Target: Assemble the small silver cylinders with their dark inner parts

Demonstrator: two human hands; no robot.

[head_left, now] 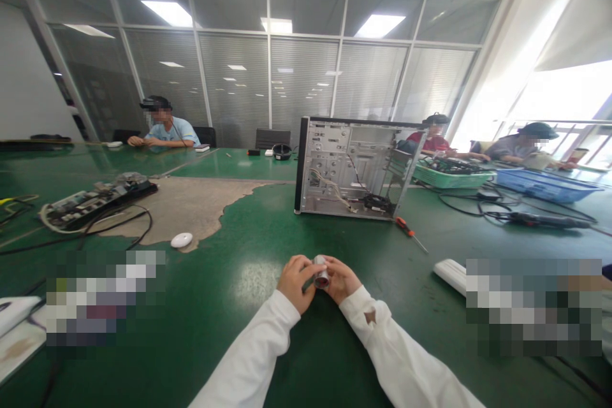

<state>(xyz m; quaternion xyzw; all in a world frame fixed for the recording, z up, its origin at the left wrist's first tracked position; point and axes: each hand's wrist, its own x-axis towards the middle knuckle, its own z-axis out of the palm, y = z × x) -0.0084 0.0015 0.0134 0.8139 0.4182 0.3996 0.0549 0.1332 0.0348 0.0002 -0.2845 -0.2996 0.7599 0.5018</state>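
In the head view, the small cylinder (320,280) is at lower centre, raised between the left hand (294,282) and the right hand (343,281). Both hands are closed around it, fingertips meeting near its top, and a reddish patch shows at its near end. As to progress, it is in hand and not set down; whether any work on it is complete cannot be told. Just beyond, right of centre, the computer case (351,169) stands upright on the worktop (229,338), its near side open, with cables and a dark part inside. Neither hand touches it. The screwdriver (405,227) lies beside its lower right corner, out of use. How much is left for the cylinder or the case, the view does not show.
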